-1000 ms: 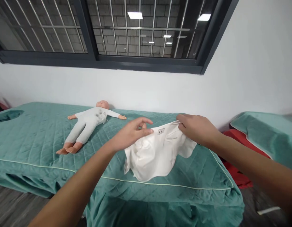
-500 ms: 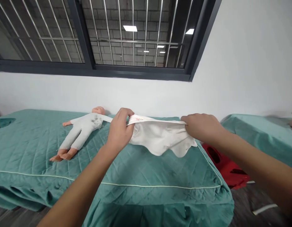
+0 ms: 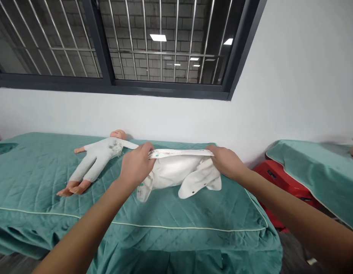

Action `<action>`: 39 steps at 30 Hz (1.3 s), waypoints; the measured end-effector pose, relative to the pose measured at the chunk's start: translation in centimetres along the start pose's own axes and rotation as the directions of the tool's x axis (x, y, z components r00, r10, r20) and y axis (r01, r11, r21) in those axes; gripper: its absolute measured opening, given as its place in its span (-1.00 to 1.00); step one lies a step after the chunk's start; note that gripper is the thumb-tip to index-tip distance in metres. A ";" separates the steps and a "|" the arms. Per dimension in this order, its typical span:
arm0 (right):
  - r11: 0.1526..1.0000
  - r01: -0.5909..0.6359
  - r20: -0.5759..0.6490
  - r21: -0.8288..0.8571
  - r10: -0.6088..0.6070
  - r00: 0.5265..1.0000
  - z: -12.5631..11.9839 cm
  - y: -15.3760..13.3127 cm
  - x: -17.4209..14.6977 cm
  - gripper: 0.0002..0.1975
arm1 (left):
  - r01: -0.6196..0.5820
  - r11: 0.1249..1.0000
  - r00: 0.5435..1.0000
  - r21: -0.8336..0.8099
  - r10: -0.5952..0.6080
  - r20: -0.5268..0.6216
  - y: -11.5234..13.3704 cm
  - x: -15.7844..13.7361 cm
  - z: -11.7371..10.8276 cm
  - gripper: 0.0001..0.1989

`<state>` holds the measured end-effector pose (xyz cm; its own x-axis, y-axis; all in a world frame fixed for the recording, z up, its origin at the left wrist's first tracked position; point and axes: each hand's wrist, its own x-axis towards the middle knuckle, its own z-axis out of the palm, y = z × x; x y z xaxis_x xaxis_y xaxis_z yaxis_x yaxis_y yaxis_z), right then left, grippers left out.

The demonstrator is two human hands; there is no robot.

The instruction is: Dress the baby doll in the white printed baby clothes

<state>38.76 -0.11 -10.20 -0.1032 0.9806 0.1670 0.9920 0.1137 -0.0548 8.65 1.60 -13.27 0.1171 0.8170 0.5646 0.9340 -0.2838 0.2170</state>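
Note:
A white baby garment with snap buttons is stretched between my two hands, over the right part of the green quilted bed. My left hand pinches one end of its folded top edge, and my right hand grips the other end. Small coloured prints show along the fold. Loose flaps hang below it, close to the cover; I cannot tell whether they touch it. To the left of my left hand, a baby doll with a pale cloth body lies on its back, one arm reaching toward that hand.
The green bed cover has a piped front edge. Behind it rise a white wall and a dark-framed barred window. At right are a red plastic object and another green-covered surface, with part of something skin-toned at its edge.
Both hands have shifted left and slightly down with the garment. Its fold is straighter and thicker, and separate flaps with snaps now hang below. The doll stays put.

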 end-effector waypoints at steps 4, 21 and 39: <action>0.990 0.076 -0.095 0.122 -0.064 0.993 0.7 0.8 -0.8 -0.71 | 0.049 0.999 0.995 0.012 -0.048 -0.088 -1.9 -0.6 2.1 -0.96; 0.971 -0.131 0.234 0.202 0.082 0.969 8.9 6.1 6.2 -0.74 | 0.228 0.961 0.787 0.159 -0.278 0.551 -7.2 3.4 8.9 -0.74; 0.934 -0.328 0.059 0.144 0.323 0.945 23.0 -7.8 8.4 -0.44 | 0.325 0.945 0.909 0.040 -0.324 0.260 -0.1 -1.8 21.7 -0.53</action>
<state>28.51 10.93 -31.01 0.2184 0.9724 0.0817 0.9495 -0.1924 -0.2478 15.67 11.06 -31.56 -0.1084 0.9657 0.2359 0.9341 0.0178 0.3565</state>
